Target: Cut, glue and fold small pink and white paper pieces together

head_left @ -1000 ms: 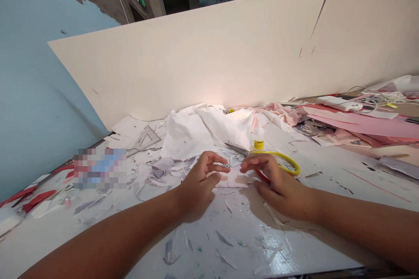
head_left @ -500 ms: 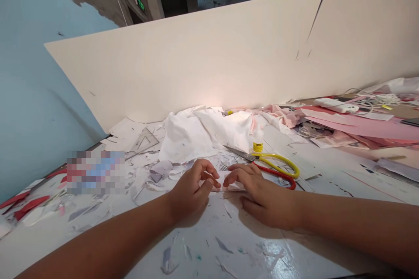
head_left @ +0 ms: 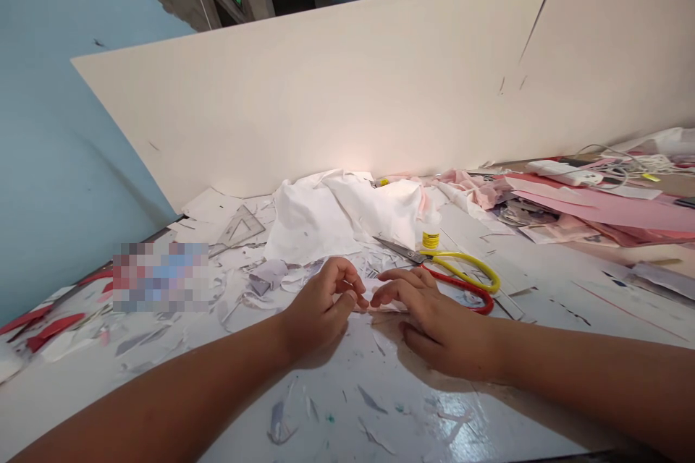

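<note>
My left hand (head_left: 324, 312) is at the middle of the table, its thumb and fingertips brought together at the edge of a small pale pink and white piece of paper (head_left: 392, 308). Opposite it, my right hand (head_left: 439, 329) rests curved fingertips on the same paper, its thumb held apart near the table. Both hands cover much of the piece. Just beyond my right hand lie scissors (head_left: 417, 257) with one yellow and one red handle. A small bottle with a yellow label (head_left: 431, 239) stands behind them.
Crumpled white cloth-like material (head_left: 337, 213) lies ahead, against a pale upright board (head_left: 347, 101). Paper scraps (head_left: 268, 278) and a clear set square (head_left: 242, 226) lie leftward. Pink sheets (head_left: 608, 208) and a white power strip (head_left: 565, 173) are piled at right.
Both hands have come closer together over the paper. My right hand has moved left and nearer, uncovering the scissors' red handle. Over the last half second they barely shift.
</note>
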`<state>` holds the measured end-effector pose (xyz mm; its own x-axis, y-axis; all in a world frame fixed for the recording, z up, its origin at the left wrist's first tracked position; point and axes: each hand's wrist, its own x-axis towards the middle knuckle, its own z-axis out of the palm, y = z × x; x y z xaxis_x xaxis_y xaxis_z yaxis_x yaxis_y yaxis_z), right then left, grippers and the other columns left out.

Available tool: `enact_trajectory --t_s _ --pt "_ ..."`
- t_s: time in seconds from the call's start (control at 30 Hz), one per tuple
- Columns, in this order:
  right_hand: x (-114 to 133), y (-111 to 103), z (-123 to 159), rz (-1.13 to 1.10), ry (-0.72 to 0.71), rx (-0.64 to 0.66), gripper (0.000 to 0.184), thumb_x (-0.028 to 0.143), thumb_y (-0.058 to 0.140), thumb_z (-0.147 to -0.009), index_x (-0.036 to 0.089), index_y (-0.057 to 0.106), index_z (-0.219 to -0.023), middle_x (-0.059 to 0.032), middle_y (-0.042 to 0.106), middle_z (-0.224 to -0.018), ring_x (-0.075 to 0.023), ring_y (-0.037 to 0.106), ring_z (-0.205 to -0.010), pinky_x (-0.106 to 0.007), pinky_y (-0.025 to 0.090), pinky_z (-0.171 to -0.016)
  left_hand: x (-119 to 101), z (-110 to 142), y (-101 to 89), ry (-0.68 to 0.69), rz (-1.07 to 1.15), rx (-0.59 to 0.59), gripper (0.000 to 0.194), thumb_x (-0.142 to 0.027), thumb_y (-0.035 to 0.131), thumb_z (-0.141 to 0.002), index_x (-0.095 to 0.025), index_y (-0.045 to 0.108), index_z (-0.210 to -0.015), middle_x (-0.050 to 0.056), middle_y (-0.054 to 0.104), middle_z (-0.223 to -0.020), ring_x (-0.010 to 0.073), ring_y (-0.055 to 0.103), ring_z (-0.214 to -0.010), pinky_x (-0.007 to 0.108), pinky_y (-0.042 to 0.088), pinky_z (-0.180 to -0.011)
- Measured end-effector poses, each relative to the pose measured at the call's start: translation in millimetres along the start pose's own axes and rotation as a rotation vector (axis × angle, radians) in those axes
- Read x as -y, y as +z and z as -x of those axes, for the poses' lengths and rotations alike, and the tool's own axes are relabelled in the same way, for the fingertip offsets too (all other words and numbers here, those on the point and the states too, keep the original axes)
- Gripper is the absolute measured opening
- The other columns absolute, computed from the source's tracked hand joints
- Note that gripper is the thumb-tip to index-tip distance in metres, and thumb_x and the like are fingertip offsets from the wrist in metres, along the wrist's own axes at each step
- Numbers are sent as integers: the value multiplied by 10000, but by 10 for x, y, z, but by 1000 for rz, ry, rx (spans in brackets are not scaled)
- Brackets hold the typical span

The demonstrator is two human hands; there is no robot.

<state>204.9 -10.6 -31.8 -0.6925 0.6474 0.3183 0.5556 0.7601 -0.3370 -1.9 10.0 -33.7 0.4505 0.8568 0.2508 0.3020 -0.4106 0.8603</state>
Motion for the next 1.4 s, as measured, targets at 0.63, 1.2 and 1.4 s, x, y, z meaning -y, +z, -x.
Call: enact_trajectory --t_s 0.63,1.2,1.4 --pt "-491 -572 86 373 693 193 227 334 425 -792 198 482 -619 -83 604 -670 -208 556 -575 -279 323 -459 13 -81 -91 -56 -259 -72 107 -163 442 -750 -207 481 -840 26 555 -859 167 508 -809 287 400 -668" --pt "-111 -615 17 -667 455 -153 79 230 522 -732 203 448 -741 26 494 -631 -120 487 -549 -251 403 -520 39 -122 -191 -94 -404 -4 85 -176 420 -733 -202 496 -759 -24 546 -721 110 460 -605 249 373 -592" --pt "-39 -424 -269 -1332 360 -61 120 217 581 -734 170 535 -835 -41 586 -844 -141 587 -700 -310 468 -686 47 -140 -174 -64 -430 -57 93 -160 418 -719 -201 494 -754 -36 527 -668 104 446 -585 237 365 -576"
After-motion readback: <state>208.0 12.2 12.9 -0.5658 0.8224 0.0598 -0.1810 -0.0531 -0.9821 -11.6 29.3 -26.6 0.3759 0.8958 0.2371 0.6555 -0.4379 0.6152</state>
